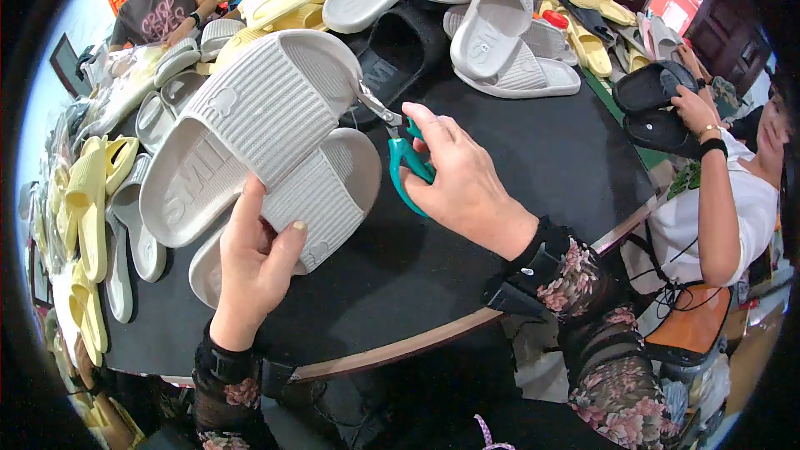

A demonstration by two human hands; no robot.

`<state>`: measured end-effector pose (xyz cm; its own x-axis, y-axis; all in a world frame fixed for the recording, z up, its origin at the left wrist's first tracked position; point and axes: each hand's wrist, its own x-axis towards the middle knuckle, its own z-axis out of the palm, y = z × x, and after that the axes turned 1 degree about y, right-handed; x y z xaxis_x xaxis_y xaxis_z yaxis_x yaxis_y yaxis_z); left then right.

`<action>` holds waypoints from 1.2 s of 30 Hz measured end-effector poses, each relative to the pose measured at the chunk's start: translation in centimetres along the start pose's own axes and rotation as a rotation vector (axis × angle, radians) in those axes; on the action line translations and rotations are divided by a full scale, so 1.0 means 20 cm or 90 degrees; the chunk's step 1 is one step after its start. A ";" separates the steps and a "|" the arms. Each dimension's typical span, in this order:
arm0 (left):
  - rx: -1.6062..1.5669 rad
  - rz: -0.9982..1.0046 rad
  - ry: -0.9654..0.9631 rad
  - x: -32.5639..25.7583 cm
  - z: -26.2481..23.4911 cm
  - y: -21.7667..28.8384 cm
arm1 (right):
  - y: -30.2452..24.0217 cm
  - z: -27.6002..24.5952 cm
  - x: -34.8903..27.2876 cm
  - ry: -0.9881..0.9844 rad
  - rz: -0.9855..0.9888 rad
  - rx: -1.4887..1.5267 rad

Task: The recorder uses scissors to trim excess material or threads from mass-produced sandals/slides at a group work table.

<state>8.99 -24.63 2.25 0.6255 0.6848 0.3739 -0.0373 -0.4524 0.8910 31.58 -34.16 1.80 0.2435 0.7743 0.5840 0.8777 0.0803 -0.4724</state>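
– Grip status, left hand [258,271]?
– Curled round a pair of grey slippers [283,137]. Upper slipper [250,100] overlaps lower slipper [312,200]. Thumb [287,242] lies on the lower one's strap, index finger [250,196] against the strap edge of the upper one. Remaining fingers mostly hidden.
– Where's the pair?
– Above the near side of the black table [508,158], left of center. Tilted, toe ends toward upper right.
– Right hand [467,179]?
– Wrapped on scissors [398,154] with teal handles. Hand partly curled, not a full fist; fingers round the handle loops. Blades [379,107] angle up and left.
– Contact at the tips?
– Tips sit right at the toe edge of the upper slipper. Can't tell if they bite material or only rest there. Blade gap unclear too.
– Surroundings?
– Black slipper [400,46] just behind the blades. Yellow slippers [87,192] at the left side, mixed grey and yellow heap along the far side. Co-worker [717,208] at right has both hands on dark slippers [646,87], well apart from our pair.
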 end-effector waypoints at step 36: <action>0.086 0.016 0.002 -0.05 -0.03 -0.05 | 0.03 0.01 -0.02 -0.051 -0.090 -0.070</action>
<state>7.90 -24.46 1.25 0.6237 0.6736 0.3966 0.0530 -0.5426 0.8383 31.87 -34.36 1.22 0.0848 0.8078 0.5833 0.9417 0.1263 -0.3118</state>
